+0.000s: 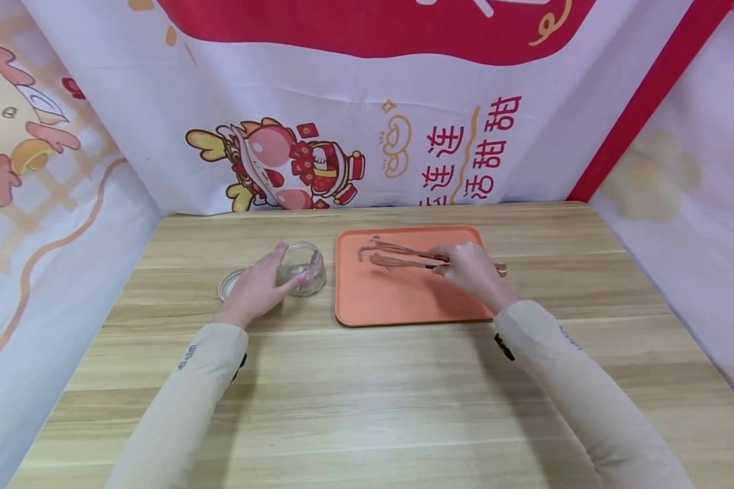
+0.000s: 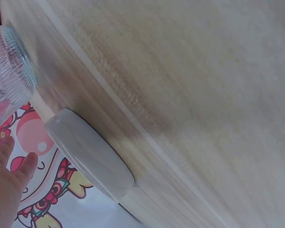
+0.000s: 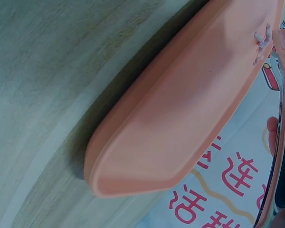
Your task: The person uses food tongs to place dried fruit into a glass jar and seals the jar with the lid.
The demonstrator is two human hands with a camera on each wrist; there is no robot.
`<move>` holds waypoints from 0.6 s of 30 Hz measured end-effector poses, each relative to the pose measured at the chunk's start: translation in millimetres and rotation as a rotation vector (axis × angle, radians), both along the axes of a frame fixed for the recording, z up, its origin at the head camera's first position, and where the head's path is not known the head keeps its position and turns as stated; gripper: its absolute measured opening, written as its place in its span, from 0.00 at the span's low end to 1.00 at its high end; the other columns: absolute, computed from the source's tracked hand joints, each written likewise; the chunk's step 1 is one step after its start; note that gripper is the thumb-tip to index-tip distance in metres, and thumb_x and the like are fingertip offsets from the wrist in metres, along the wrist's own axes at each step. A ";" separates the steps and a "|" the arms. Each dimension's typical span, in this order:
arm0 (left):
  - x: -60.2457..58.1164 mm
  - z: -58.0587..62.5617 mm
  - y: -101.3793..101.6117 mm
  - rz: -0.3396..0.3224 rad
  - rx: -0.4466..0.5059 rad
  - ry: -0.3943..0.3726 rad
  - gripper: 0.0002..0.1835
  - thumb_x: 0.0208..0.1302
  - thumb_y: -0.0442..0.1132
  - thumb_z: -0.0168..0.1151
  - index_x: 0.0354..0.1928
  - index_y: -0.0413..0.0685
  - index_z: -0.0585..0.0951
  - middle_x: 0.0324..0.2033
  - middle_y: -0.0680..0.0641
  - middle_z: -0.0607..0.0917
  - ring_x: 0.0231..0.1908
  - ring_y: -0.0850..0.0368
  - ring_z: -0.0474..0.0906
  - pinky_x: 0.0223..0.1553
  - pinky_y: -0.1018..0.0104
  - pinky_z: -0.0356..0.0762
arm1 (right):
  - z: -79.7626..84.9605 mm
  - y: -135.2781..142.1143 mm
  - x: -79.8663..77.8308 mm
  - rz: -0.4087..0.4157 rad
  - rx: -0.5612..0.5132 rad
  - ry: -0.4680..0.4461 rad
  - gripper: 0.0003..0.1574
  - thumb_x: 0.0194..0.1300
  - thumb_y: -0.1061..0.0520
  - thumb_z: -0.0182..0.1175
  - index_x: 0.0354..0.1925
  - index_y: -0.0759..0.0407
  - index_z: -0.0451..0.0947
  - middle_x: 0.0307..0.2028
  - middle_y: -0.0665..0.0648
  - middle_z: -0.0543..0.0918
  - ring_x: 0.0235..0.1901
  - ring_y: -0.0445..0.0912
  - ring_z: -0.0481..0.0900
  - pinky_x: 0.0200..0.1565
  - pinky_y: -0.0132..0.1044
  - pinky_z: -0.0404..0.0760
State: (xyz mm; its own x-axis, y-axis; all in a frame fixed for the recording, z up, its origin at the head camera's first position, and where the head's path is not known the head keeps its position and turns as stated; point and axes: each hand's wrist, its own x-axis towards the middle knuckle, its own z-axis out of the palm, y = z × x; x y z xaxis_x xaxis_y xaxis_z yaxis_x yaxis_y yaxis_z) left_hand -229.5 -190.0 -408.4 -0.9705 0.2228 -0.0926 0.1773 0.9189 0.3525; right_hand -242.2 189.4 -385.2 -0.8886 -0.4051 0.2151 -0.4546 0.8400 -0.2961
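My left hand spans a clear glass jar, thumb at its near side and fingers at its far rim. Ribbed glass shows on the jar in the left wrist view. A brownish-pink strip lies inside the jar. With my right hand I grip copper-coloured tongs with black grips, held low over an orange tray. Their tips are close to small pinkish, branched pieces at the tray's far left. In the right wrist view, the tongs run along the right edge.
A round pale lid lies on the wooden table, left of the jar and partly under my left hand. Printed cloth hangs behind the table and at both sides.
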 end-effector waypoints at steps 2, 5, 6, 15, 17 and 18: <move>0.2 0.1 0.0 0.000 0.003 0.003 0.49 0.65 0.69 0.43 0.76 0.46 0.42 0.76 0.44 0.46 0.74 0.40 0.48 0.74 0.43 0.49 | -0.7 0.4 -0.1 -0.002 0.007 -0.003 0.17 0.56 0.59 0.69 0.46 0.56 0.84 0.39 0.57 0.89 0.35 0.50 0.87 0.38 0.46 0.86; 0.3 -0.1 0.2 -0.004 0.006 0.012 0.49 0.66 0.68 0.44 0.76 0.45 0.43 0.76 0.43 0.47 0.74 0.40 0.48 0.74 0.43 0.49 | -2.1 1.3 0.0 -0.008 0.014 -0.010 0.18 0.56 0.58 0.69 0.47 0.56 0.84 0.39 0.58 0.89 0.35 0.50 0.87 0.38 0.46 0.85; 0.3 -0.1 0.3 -0.005 0.006 0.016 0.48 0.66 0.68 0.44 0.76 0.45 0.44 0.76 0.43 0.47 0.74 0.40 0.49 0.74 0.43 0.50 | -2.6 1.5 0.0 -0.009 0.015 -0.012 0.18 0.56 0.58 0.69 0.47 0.57 0.84 0.39 0.58 0.89 0.35 0.50 0.87 0.38 0.46 0.85; -0.7 -1.0 -0.7 -0.007 -0.002 0.018 0.48 0.66 0.68 0.44 0.75 0.44 0.45 0.76 0.43 0.48 0.74 0.39 0.49 0.73 0.43 0.51 | -4.9 -0.7 -0.3 -0.036 0.054 -0.032 0.19 0.57 0.57 0.69 0.48 0.55 0.84 0.39 0.57 0.89 0.33 0.50 0.86 0.36 0.46 0.84; -0.7 -0.8 -0.8 -0.008 -0.002 0.019 0.48 0.66 0.68 0.44 0.75 0.44 0.45 0.76 0.42 0.48 0.74 0.39 0.49 0.73 0.43 0.51 | -5.8 -1.1 -0.8 -0.040 0.064 -0.035 0.19 0.57 0.58 0.69 0.48 0.55 0.84 0.39 0.57 0.89 0.33 0.51 0.86 0.36 0.46 0.84; -0.6 -0.7 -0.7 -0.009 -0.003 0.018 0.48 0.66 0.68 0.45 0.75 0.44 0.45 0.76 0.42 0.48 0.74 0.39 0.49 0.73 0.42 0.51 | -6.3 -1.3 -0.9 -0.042 0.065 -0.037 0.18 0.57 0.58 0.69 0.48 0.55 0.84 0.39 0.57 0.89 0.33 0.51 0.86 0.36 0.46 0.84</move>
